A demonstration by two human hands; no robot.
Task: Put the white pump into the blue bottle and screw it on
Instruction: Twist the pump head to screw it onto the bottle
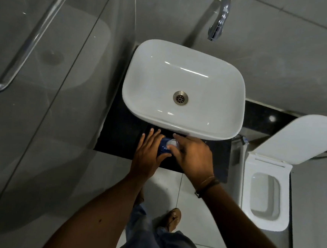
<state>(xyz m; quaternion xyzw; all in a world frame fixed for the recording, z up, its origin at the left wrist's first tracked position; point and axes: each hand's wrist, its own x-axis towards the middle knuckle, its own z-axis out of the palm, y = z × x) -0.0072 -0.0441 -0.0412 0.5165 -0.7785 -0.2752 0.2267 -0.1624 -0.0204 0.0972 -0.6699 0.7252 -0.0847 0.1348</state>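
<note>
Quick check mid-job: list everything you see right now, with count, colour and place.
Basin: one, white, on the dark counter, empty.
Drain: one, metal, basin middle.
Tap: one, chrome, on the wall above the basin.
Counter: one, black, under the basin.
Blue bottle: one, on the counter's front edge, between the hands.
White pump: one, on the bottle's top.
Toilet: one, white, right, lid up.
Glass panel: one, left.
Sandal: one, brown, on the floor.
Left hand: against the bottle.
Right hand: fingers on the pump.

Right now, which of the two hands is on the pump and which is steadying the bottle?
The right hand, the one with the wristband, pinches the white pump. The left hand wraps the blue bottle from the side.
</note>
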